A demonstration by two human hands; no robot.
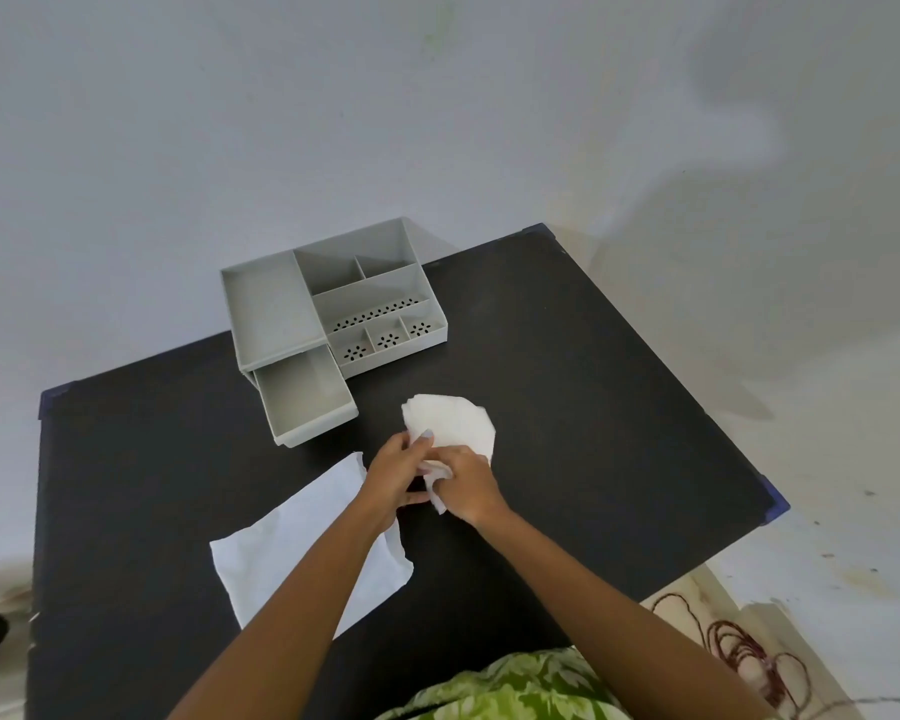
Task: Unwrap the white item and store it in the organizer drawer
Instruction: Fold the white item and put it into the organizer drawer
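White item: soft white padded piece point(450, 423), held between both hands, fanning out just beyond the fingertips.
Wrapper: flat white sheet point(302, 537) on the black counter point(593, 407), under the left forearm.
Organizer: grey plastic compartment organizer point(333, 298) beyond the hands; its drawer point(305, 394) stands pulled out.
Open room: bare counter right of the hands.
Left hand point(393, 475): fingers closed, pinching the item's near end.
Right hand point(463, 485): closed on the same end, touching the left.

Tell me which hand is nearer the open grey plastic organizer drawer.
Left. The left hand sits just below and right of the open grey plastic organizer drawer; the right hand is further right, both gripping the white item.
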